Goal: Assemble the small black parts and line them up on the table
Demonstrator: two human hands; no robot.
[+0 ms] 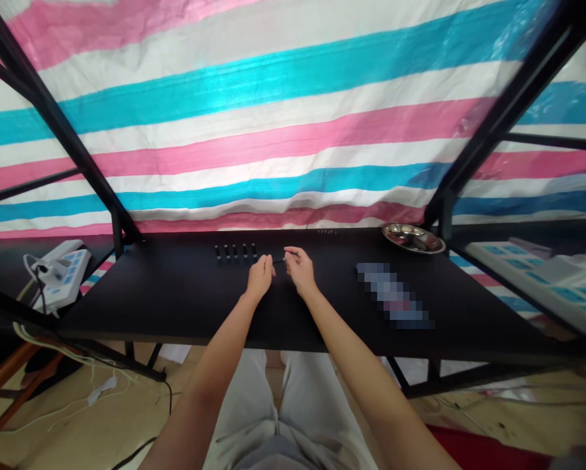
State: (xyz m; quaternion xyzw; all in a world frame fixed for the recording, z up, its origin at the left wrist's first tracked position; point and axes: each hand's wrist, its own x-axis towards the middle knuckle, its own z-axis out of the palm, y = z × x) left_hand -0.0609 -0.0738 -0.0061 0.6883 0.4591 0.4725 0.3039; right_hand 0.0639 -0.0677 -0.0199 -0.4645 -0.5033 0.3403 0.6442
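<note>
Over the middle of the black table, my left hand [260, 277] is closed, its thumb and fingers pinching one end of a short, thin dark rod [279, 261]. My right hand [300, 269] is pinched at the other end, where a small light tip shows. The rod lies level between the two hands, and its exact kind is too small to make out. Just behind and left of my left hand, several short black cylinders [235, 251] with light-coloured ends are lined up in a row.
Several tiny pieces [327, 232] lie by the table's back edge. A round metal dish [413, 239] with compartments sits back right, and a pixelated blue packet [393, 295] lies nearer me. White power strips [68, 277] are at the left. Behind hangs a striped sheet [283, 130] between black posts.
</note>
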